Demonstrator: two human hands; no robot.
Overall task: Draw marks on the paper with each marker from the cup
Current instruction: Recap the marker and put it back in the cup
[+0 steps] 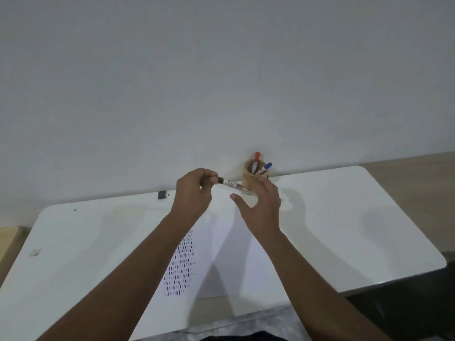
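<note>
Head view, looking down over both forearms at a white desk (pixel 344 217) set against a pale wall.

Hard to make out: the far end of the held marker (pixel 232 185) passed behind the right hand (pixel 262 207), so whether that hand touched it could not be told. The marker's label was blurred, unreadable. The lower part of the cup (pixel 254 174) was hidden by the same hand. A small dark object (pixel 162 194) at the desk's back edge was too small to identify. The near desk edge & both elbows were cut off by the frame bottom.

Left hand (pixel 193 190) was closed, fingers pinching the black cap end of the marker, which lay roughly level w/ its white barrel pointing right, above the desk and not on the paper. Right hand was open, fingers spread, palm turned toward the marker, just in front of the cup.

The cup, tan & round, stood at the back of the desk by the wall. In it: a red-capped marker (pixel 256 159) & a blue-capped marker (pixel 266 167), caps up, leaning slightly.

The paper (pixel 221 254) lay flat between the forearms, w/ rows of short dark, red & blue marks (pixel 181 267) on its left part.
</note>
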